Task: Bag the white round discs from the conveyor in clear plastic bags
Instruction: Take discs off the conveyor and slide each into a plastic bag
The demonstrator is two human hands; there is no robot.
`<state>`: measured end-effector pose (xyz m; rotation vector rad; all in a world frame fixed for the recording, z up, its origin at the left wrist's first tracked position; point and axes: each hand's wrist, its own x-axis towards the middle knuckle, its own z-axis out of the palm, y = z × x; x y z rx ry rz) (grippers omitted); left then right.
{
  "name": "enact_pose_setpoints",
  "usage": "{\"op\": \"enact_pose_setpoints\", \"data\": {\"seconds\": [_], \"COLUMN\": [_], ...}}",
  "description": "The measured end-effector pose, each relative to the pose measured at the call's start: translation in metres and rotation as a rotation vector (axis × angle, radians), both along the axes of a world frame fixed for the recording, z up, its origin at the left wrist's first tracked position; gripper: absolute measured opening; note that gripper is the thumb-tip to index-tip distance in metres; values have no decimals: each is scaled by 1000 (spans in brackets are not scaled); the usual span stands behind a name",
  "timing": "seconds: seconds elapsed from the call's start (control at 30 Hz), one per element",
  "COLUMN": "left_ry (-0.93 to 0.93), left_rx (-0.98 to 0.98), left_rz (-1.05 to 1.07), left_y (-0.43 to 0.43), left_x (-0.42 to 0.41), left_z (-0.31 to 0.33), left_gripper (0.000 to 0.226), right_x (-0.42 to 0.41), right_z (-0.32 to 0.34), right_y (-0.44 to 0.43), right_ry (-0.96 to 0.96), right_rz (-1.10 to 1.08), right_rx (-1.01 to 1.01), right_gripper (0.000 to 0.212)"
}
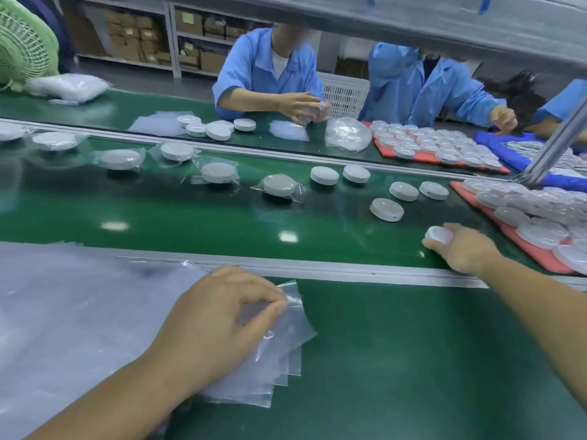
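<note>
My right hand (pixel 465 250) reaches onto the green conveyor belt (pixel 190 223) at the right and grips a white round disc (pixel 440 234). Several bare discs lie further out on the belt, the nearest (pixel 386 209). My left hand (pixel 222 325) rests on a small stack of clear plastic bags (pixel 279 354) on the near green table, thumb and fingertips pinching the top bag. Bagged discs (pixel 279 184) lie on the belt to the left.
A large pile of clear plastic sheets (pixel 63 312) covers the near left. A red tray (pixel 521 246) of discs sits at the right edge. Two people in blue coats work across the belt, one of them (pixel 270 74) holding a disc. A green fan (pixel 22 42) stands far left.
</note>
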<state>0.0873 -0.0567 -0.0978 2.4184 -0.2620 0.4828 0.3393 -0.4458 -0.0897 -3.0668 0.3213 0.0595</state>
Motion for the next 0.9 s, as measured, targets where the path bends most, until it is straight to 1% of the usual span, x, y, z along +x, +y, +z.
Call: {"op": "enact_pose_setpoints", "data": {"seconds": [0.07,0.1,0.17,0.2,0.23,0.27,0.33,0.37,0.43,0.47,0.5,0.57,0.6,0.63,0.67,0.7,0.73,0.77,0.8,0.83,0.87,0.9], "left_ry": [14,18,26,30,30,32,45,53,67,74,87,137,176,230,267,263,217,149,81,21,-19,-37], "left_rx": [-58,-81,-123,-142,-160,-177,-202,-208,-220,-232,-252,-367,-463,-562,-617,-622,-597,-573,-576,-612,-655,-688], "left_rz": [0,4,10,20,36,51,73,77,79,77,67,-28,-117,-196,-233,-220,-166,-93,-35,-4,10,13], "left_y": [1,1,2,2,2,3,2,2,0,-1,-2,-4,-6,-9,-11,-13,-15,-18,-21,-23,-24,-25], "left_x": [1,2,3,2,2,2,2,2,2,1,1,0,-1,-3,-5,-6,-7,-8,-9,-10,-10,-10], "left_z": [-1,-2,-3,-4,-4,-4,-4,-5,-5,-5,-4,1,5,9,11,10,9,10,11,12,12,12], "left_gripper": [11,12,11,11,12,13,13,13,12,12,11,11,16,29,45,58,61,55,43,32,23,18], "right_x": [0,-3,-19,-31,-48,-68,-107,-122,-145,-154,-161,-173,-178,-182,-185,-188,-190,-191,-193,-193,-192,-189], "right_z": [1,3,6,8,10,13,16,15,14,13,12,9,7,6,6,6,6,6,6,7,9,11], "right_y": [6,15,38,51,65,79,103,112,128,136,142,152,155,159,163,167,172,177,182,186,190,194], "right_ry": [-78,-125,-232,-298,-352,-377,-383,-401,-510,-554,-580,-613,-617,-610,-579,-514,-425,-328,-218,-118,-52,-43], "right_rz": [84,117,211,305,444,631,999,1120,1246,1256,1251,1199,1136,1046,940,849,801,802,831,856,859,848], "right_rx": [-3,31,212,305,378,412,386,350,295,311,374,568,683,808,935,1038,1108,1156,1205,1257,1293,1297], "right_gripper": [57,49,41,39,37,38,38,36,31,29,27,20,19,19,18,18,17,17,20,24,25,21]}}
